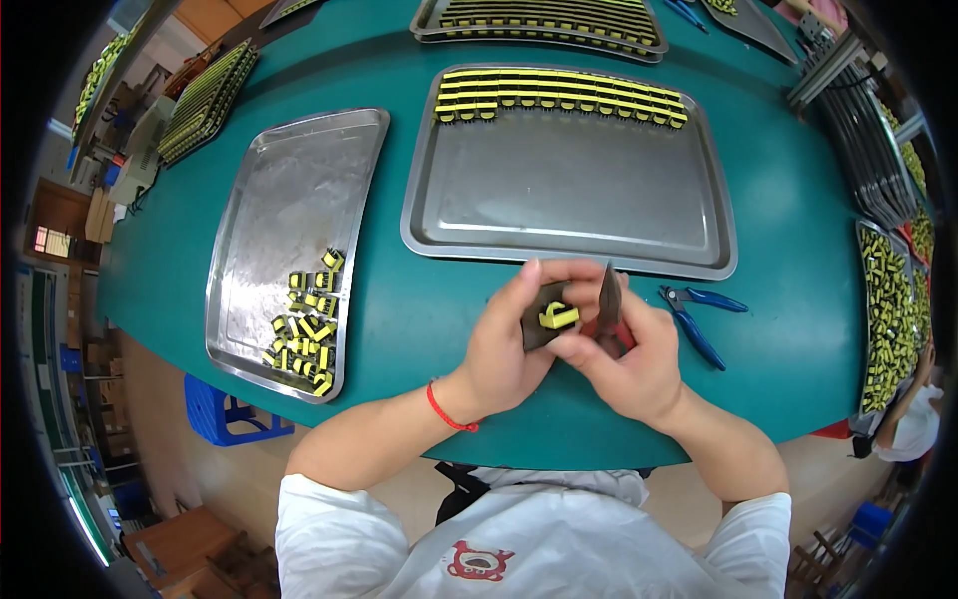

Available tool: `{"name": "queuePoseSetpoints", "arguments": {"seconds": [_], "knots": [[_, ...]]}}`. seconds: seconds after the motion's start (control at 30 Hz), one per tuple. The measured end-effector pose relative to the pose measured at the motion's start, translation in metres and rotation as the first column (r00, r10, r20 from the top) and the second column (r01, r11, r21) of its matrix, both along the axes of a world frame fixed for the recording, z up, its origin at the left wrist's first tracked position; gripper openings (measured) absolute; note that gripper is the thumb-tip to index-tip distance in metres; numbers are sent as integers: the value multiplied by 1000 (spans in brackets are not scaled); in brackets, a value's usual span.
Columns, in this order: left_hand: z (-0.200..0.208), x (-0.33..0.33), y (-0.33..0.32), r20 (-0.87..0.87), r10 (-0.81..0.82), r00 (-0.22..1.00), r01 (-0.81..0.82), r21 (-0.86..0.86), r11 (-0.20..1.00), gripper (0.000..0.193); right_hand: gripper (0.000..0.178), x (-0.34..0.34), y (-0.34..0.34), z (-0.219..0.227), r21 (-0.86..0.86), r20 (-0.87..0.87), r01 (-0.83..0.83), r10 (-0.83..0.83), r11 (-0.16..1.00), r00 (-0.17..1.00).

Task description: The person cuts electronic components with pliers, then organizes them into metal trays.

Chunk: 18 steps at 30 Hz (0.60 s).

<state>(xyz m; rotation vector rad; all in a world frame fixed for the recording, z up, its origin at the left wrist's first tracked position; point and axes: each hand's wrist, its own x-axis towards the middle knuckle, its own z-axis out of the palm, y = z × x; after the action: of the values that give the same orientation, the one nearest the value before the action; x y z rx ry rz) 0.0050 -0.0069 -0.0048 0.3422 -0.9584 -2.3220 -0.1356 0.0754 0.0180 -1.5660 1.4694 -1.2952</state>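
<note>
On the green table 2 metal trays lie ahead of the person. The left tray holds a loose heap of small yellow-and-black components at its near end. The centre tray carries about 3 neat rows of the same yellow-and-black components along its far edge. A further tray of rows lies beyond it, and a bin of yellow parts sits at the right edge. Blue-handled pliers lie on the table just right of the hands.

Both forearms come in from the lower edge and meet at the table's near side, just before the centre tray. The left hand, a red cord at its wrist, is curled with thumb and fingers closed around 1 yellow-and-black component, held up between the hands. The right hand is closed on a small cutting tool, its dark pointed tip standing upright just right of the component; whether tip and component touch cannot be told
</note>
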Motion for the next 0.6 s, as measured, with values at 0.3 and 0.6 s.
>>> {"name": "queuePoseSetpoints", "arguments": {"seconds": [0.3,0.6], "knots": [[6,-1,-13,-16,2,1000,3,324,946,41,23,-1,-2,1,89,303,144,-164,986,939],[9,2,-13,80,31,996,-54,301,952,45,25,-1,-1,-1,75,247,119,-134,990,960]]}}
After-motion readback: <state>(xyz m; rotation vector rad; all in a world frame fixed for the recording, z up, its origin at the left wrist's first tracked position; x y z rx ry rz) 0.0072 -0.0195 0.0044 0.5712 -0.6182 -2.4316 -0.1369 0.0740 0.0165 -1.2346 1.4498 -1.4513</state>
